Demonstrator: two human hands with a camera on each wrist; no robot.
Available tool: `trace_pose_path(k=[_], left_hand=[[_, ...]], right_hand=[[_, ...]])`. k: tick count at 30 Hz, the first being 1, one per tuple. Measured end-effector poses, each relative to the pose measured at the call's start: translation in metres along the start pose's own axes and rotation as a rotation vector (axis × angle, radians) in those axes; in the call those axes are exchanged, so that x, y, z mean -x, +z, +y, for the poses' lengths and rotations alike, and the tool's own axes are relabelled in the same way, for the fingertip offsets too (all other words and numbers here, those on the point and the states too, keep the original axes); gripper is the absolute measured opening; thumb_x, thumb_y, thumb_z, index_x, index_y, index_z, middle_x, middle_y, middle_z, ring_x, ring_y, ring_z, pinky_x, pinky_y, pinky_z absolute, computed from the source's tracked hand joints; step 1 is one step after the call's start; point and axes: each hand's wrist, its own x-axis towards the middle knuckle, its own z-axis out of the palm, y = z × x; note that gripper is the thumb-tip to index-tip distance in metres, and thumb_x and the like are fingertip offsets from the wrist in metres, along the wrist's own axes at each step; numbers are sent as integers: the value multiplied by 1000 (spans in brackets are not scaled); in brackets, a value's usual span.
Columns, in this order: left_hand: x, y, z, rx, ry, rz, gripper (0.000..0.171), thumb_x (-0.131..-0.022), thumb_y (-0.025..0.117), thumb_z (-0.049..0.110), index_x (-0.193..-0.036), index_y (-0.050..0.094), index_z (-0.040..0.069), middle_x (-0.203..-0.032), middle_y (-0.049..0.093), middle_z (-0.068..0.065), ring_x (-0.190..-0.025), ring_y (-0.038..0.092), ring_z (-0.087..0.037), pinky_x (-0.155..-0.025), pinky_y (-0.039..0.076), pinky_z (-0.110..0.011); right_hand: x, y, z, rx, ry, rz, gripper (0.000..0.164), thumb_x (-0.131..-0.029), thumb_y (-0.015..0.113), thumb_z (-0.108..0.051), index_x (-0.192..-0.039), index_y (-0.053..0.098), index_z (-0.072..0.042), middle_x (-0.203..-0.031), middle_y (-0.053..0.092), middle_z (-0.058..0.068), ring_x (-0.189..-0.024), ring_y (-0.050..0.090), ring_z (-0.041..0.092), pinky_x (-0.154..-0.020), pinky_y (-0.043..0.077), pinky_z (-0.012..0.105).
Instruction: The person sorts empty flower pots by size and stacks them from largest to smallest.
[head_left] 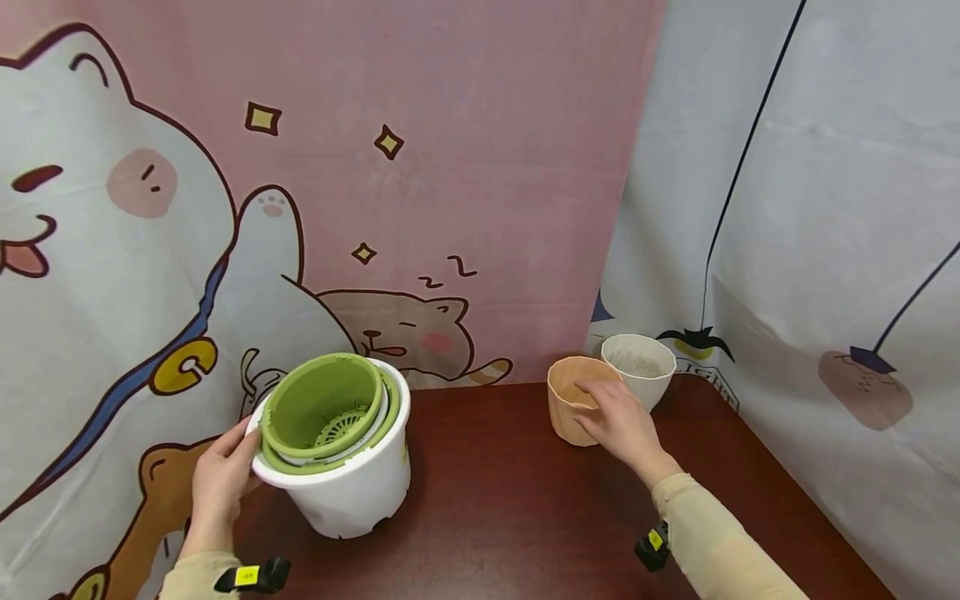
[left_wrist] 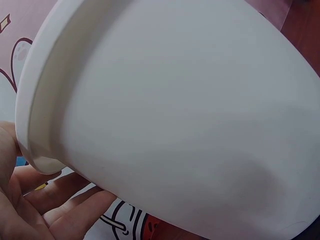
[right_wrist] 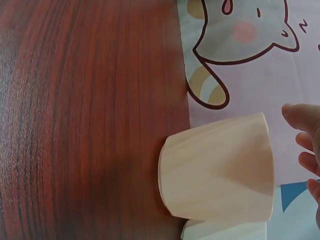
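Observation:
My left hand [head_left: 220, 477] grips the rim of a large white flower pot [head_left: 356, 500], thumb at the lip and fingers under it. Nested inside are several smaller pots, a green one [head_left: 300, 417] with a slotted bottom on top. In the left wrist view, the white pot's smooth wall [left_wrist: 175, 110] fills most of the picture. Over the mouth of a peach-coloured faceted pot [head_left: 564, 410] hovers my right hand [head_left: 621, 421]. The right wrist view shows its loosely bent fingers [right_wrist: 302, 117] apart from the peach pot's rim, holding nothing.
A cream-white faceted pot [head_left: 651, 387] stands right behind the peach one, near the back right corner. Dark red-brown wood forms the table [head_left: 480, 500]. Printed cloth with cartoon cats [head_left: 487, 167] hangs along its back, and pale cloth [head_left: 825, 208] on the right.

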Motion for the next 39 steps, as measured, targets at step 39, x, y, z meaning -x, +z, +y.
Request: trace_pose_path(k=[39], left_hand=[[1, 0, 0, -11, 13, 5, 65, -100, 50, 47, -153, 38, 11, -150, 39, -25, -73, 58, 3, -66, 59, -25]], right_hand=[[16, 26, 18, 127, 58, -42, 26, -80, 78, -3, -105, 72, -10, -96, 72, 7, -90, 61, 30, -81, 51, 48]])
